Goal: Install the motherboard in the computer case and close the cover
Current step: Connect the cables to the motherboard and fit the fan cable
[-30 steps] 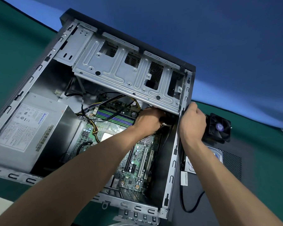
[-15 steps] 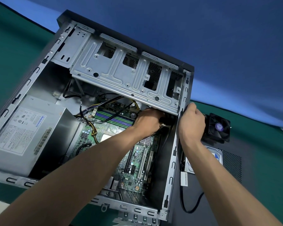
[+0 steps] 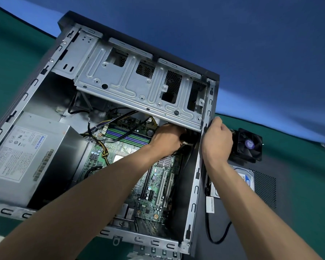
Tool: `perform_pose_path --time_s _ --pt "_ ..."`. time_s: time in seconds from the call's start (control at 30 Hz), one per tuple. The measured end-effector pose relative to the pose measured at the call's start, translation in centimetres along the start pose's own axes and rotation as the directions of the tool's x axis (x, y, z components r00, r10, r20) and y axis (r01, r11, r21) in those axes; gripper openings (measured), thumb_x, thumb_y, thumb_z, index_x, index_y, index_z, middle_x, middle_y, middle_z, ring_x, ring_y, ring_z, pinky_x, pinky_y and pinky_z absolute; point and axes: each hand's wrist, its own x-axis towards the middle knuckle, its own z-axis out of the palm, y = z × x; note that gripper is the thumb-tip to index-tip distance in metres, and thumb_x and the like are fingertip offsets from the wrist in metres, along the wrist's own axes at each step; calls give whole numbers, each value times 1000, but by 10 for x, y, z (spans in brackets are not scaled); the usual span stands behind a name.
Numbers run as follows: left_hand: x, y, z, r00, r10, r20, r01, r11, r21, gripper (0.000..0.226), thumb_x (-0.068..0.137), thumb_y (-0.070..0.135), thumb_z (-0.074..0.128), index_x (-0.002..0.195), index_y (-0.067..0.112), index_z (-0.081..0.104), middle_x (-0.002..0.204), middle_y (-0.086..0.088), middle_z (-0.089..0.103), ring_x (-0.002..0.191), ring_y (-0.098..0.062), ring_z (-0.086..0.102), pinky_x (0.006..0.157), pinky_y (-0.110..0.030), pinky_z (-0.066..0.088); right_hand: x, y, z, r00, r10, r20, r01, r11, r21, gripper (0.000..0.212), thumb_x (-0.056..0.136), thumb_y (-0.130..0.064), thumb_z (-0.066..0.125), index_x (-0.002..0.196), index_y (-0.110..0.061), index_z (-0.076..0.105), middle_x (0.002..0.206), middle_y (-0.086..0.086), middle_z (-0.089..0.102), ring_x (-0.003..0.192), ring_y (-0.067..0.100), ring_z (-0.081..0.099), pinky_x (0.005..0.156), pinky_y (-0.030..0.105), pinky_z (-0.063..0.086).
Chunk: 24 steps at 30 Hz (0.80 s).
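Left hand [image 3: 165,139] reaches deep into the computer case [image 3: 197,177], fingers curled around a dark bundle of cables [image 3: 186,136] with a white tie on it, just under the lip of the drive cage [image 3: 139,85]; judged to be pulling the bundle aside so it does not lie across the board. Right hand [image 3: 217,141] is outside the case, fingers folded over the top of the case's side rail, thumb up; whether they truly clamp the rail or merely hook it, I cannot tell for certain (reads as a steadying grip against the left hand's pull).

Just below the left fingers: motherboard [image 3: 158,177], already lying flat in the case floor, memory slots toward the fingertips, white expansion slots toward the wrist; whether it is screwed down cannot be told. Yellow and black wires [image 3: 103,149] cross it left of the hand; further left, the power supply [image 3: 26,156] fills its own corner.

Beyond the right fingers, outside the case: a fan [image 3: 249,145] and a hard drive [image 3: 246,180], both resting on the dark cover panel [image 3: 281,203]; cover therefore not yet on.
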Motion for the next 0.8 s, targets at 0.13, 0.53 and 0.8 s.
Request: perform_pose_path --time_s 0.13,0.53,0.8 --pt "1 -1 1 999 46 -29 -46 999 15 26 74 -9 50 89 -1 70 73 -19 66 53 -23 47 63 -24 44 0 1 -1 1000 -2 -2 2 1000 0 41 97 -28 33 58 -16 30 56 -3 37 54 15 32 54 34 29" --pt "2 0 1 999 53 9 -53 998 35 17 76 -11 51 73 -2 65 66 -15 63 62 -32 63 62 -28 47 -1 -1 -1 1000 6 10 -6 1000 -2 41 96 -27 33 56 -17 28 56 -3 35 53 16 30 52 35 26" --pt "3 -1 2 1000 8 27 -8 1000 11 29 78 -5 54 60 18 56 53 8 42 62 -24 63 62 -21 45 -1 -1 0 1000 1 12 -1 1000 1 41 96 -26 33 56 -17 28 56 -3 34 53 16 30 52 35 26"
